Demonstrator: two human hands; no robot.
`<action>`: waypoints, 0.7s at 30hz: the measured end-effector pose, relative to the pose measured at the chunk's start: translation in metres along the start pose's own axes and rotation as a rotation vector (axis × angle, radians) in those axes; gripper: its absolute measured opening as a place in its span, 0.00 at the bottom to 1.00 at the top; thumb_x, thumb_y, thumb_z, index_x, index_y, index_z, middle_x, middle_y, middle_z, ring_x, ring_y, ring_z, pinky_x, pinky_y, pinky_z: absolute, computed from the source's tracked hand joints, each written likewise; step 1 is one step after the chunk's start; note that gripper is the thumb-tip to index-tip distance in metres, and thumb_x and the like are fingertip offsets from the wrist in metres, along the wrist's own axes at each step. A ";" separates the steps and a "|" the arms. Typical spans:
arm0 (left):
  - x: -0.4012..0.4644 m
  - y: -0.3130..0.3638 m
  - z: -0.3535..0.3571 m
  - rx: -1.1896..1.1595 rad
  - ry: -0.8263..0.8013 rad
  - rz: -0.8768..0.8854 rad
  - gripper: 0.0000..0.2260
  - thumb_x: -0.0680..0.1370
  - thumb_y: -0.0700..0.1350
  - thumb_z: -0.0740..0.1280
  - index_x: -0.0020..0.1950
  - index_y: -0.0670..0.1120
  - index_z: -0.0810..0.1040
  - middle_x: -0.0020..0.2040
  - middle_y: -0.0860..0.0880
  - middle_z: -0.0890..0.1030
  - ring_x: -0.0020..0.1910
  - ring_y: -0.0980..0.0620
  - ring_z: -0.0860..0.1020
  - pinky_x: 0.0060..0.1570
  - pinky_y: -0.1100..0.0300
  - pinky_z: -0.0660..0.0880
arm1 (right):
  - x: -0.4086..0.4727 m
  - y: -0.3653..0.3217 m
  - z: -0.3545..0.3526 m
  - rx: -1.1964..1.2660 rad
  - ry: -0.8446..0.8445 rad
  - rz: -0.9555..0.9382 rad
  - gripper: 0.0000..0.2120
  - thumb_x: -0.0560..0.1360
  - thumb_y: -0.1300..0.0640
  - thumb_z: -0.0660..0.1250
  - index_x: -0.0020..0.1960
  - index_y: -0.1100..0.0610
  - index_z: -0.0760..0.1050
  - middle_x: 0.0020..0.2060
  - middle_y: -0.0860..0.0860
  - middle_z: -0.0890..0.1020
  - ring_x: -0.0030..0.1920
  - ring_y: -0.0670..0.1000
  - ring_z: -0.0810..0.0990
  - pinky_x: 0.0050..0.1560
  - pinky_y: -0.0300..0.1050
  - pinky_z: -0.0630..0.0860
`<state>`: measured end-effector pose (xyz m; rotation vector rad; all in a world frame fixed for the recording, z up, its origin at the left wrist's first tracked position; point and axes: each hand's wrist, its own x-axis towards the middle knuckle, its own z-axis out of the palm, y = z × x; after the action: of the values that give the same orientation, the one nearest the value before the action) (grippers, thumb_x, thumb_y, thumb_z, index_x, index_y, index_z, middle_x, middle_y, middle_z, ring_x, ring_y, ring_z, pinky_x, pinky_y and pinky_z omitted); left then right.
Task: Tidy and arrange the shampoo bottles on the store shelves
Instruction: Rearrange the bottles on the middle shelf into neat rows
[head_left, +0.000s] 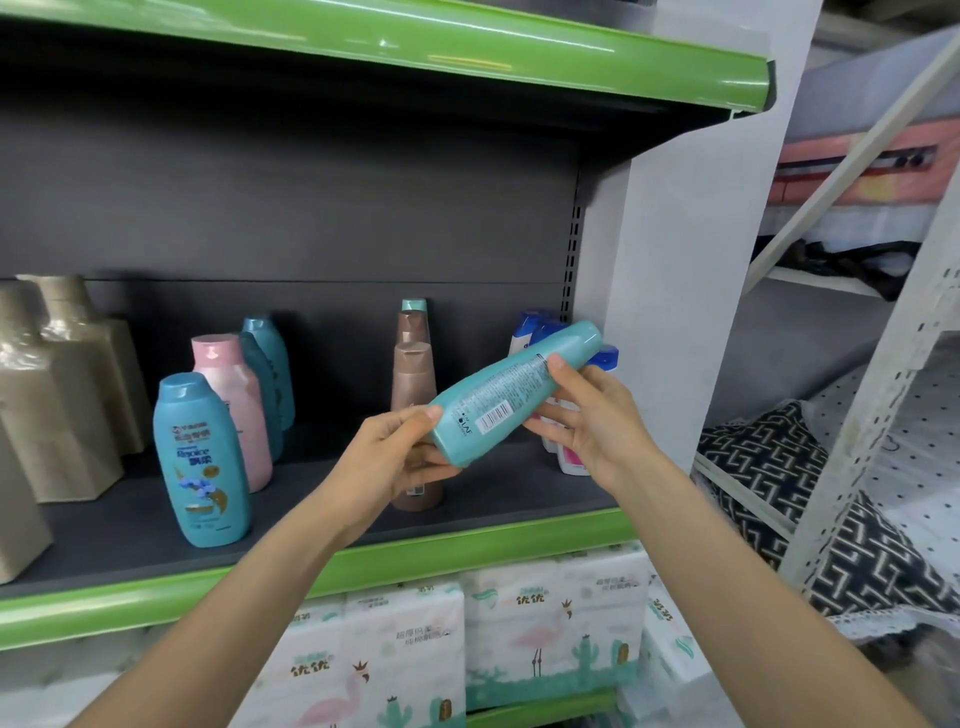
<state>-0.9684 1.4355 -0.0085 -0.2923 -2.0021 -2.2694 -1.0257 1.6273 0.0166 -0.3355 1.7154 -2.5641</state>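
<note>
A teal shampoo bottle (506, 395) lies tilted in the air in front of the shelf, its barcode label facing me and its cap end up to the right. My left hand (392, 460) grips its base and my right hand (592, 423) holds its upper half. On the dark shelf (322, 499) stand a blue Rejoice bottle (202, 460), a pink bottle (234, 405), teal bottles (270, 364) behind it, brown bottles (413, 374) in a row partly hidden by my left hand, and white bottles with blue caps (535, 330) at the right, partly hidden by the held bottle.
Large beige bottles (57, 384) crowd the shelf's left end. A green shelf edge (467, 545) runs below my arms, with tissue packs (467, 639) under it. A white upright (691, 260) bounds the shelf on the right; folded patterned fabric (810, 499) lies on a rack beyond.
</note>
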 end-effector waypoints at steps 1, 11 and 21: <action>0.000 0.000 -0.001 0.000 -0.003 0.005 0.11 0.80 0.43 0.59 0.55 0.45 0.79 0.47 0.44 0.85 0.45 0.49 0.83 0.43 0.60 0.80 | 0.001 0.000 0.000 -0.006 -0.005 -0.004 0.14 0.76 0.56 0.67 0.58 0.61 0.74 0.49 0.56 0.83 0.49 0.54 0.84 0.41 0.45 0.82; -0.002 -0.002 0.007 0.753 0.156 0.364 0.22 0.67 0.45 0.76 0.60 0.54 0.79 0.51 0.57 0.82 0.50 0.64 0.78 0.52 0.75 0.70 | 0.007 0.002 0.006 -0.058 0.001 0.128 0.21 0.74 0.50 0.68 0.59 0.64 0.73 0.53 0.61 0.81 0.51 0.56 0.83 0.44 0.49 0.83; 0.011 0.004 0.018 0.726 -0.091 0.245 0.34 0.67 0.49 0.76 0.69 0.62 0.65 0.55 0.64 0.76 0.54 0.61 0.76 0.57 0.68 0.72 | 0.006 -0.003 0.004 0.063 -0.079 0.038 0.13 0.78 0.56 0.64 0.58 0.63 0.76 0.51 0.60 0.83 0.45 0.52 0.84 0.36 0.41 0.79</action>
<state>-0.9766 1.4534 0.0000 -0.5273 -2.4956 -1.2921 -1.0304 1.6236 0.0220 -0.3912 1.5952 -2.5362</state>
